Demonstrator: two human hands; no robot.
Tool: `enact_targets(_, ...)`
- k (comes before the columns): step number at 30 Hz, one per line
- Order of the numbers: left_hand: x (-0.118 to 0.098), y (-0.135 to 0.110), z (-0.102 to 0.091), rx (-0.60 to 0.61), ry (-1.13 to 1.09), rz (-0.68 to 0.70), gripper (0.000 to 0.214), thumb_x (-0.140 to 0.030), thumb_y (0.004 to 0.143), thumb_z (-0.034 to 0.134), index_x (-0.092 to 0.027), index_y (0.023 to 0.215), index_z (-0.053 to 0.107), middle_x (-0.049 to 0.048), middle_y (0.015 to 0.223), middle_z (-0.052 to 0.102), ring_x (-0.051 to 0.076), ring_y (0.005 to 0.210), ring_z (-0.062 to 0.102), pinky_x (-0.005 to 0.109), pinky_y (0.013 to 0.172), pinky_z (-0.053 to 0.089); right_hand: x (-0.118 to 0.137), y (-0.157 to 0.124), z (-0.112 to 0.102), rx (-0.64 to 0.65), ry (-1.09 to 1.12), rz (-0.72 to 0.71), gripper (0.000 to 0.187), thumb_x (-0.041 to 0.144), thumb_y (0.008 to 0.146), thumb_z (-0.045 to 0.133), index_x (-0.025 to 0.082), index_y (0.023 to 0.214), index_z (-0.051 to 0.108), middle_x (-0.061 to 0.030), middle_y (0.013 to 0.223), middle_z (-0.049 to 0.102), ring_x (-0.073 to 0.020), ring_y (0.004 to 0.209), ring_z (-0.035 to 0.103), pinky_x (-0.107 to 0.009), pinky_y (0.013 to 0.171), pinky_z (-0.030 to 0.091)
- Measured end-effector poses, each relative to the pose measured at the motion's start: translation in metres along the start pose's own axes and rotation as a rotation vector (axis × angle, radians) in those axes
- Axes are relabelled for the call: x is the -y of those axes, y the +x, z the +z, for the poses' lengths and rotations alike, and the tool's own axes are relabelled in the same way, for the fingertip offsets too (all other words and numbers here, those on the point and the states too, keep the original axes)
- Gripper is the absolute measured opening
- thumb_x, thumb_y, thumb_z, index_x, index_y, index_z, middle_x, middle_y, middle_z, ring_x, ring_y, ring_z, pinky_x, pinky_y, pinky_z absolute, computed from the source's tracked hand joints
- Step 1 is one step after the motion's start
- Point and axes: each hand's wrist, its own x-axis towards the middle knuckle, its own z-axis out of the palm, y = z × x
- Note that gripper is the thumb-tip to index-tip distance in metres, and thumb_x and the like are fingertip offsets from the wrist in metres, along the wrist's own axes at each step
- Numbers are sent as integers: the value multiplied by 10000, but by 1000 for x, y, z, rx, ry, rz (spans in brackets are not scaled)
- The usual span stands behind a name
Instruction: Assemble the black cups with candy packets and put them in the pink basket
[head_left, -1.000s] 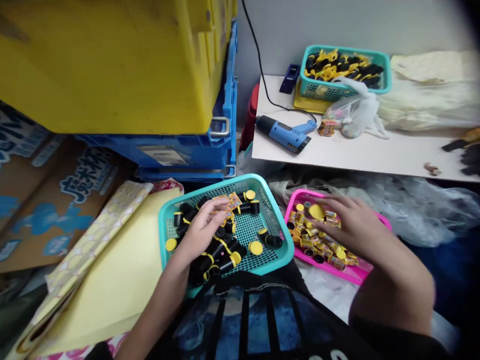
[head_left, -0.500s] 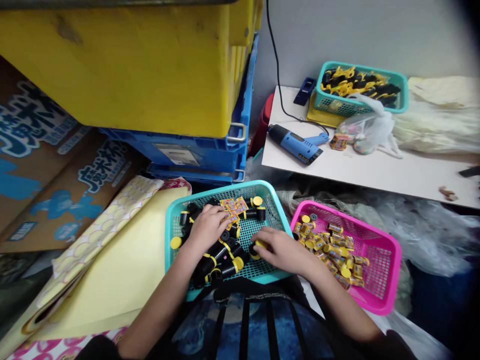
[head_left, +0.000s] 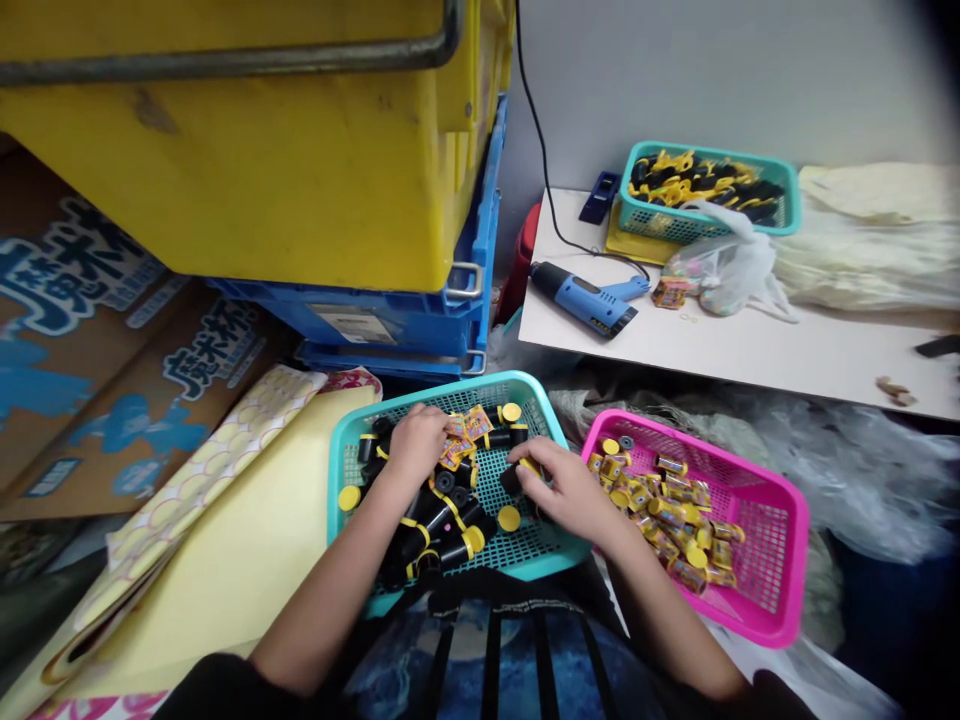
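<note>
Grey wall point(head_left: 735, 80) fills the head view's one o'clock. At six, on the teal basket point(head_left: 491, 482)'s three-o'clock side, my right hand point(head_left: 559, 490) pinches a black canister point(head_left: 510, 481), dark end towards eight, long axis partly hidden; my left hand point(head_left: 417, 442), fingers bunched, touches orange labels point(head_left: 475, 424), grip unclear.

A workshop corner, judging by stacked crates point(head_left: 300, 200), a heat gun point(head_left: 577, 297) on the white worktop point(head_left: 787, 365) and 3 baskets point(head_left: 796, 560) of small parts point(head_left: 679, 515).

Two hands point(head_left: 416, 442) appear with two filled turquoise baskets point(head_left: 487, 485), one pink basket point(head_left: 757, 560), one blue heat gun point(head_left: 579, 298) and one yellow bin point(head_left: 262, 190).
</note>
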Motion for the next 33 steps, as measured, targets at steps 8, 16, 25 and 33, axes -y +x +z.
enact_targets(8, -22, -34, -32, -258, -443, 95, 253, -49, 746, 539, -217, 828, 709, 17, 843, 719, 183, 830, 643, 319, 788, 527, 13, 29, 5, -49, 324, 189, 286, 435, 879, 472, 190, 880, 620, 12, 692, 554, -133, 595, 507, -263, 590, 404)
enact_targets(16, -24, -47, -45, -559, -298, 339, 180, -108, 792, 628, -262, 759, 715, 34, 921, 663, 186, 871, 589, 342, 782, 505, 34, 50, 15, 139, 537, 177, 412, 564, 801, 594, 174, 685, 662, 14, 611, 553, -128, 599, 481, -268, 608, 378)
enact_targets(25, -43, -43, -33, -215, -1484, -336, 424, -402, 855, 591, -214, 1230, 531, 84, 1052, 697, 197, 882, 684, 319, 704, 569, 35, 53, 30, -137, 722, 298, 322, 470, 681, 740, 180, 653, 604, 55, 582, 519, -83, 524, 406, -235, 540, 328)
enact_targets(33, -49, -40, -41, -253, -1299, -442, 565, -252, 691, 761, -171, 1212, 560, -51, 559, 664, 121, 533, 638, 227, 582, 542, 34, 52, 32, -107, 642, 209, 312, 498, 789, 627, 191, 740, 606, 7, 731, 594, -132, 673, 524, -258, 642, 405)
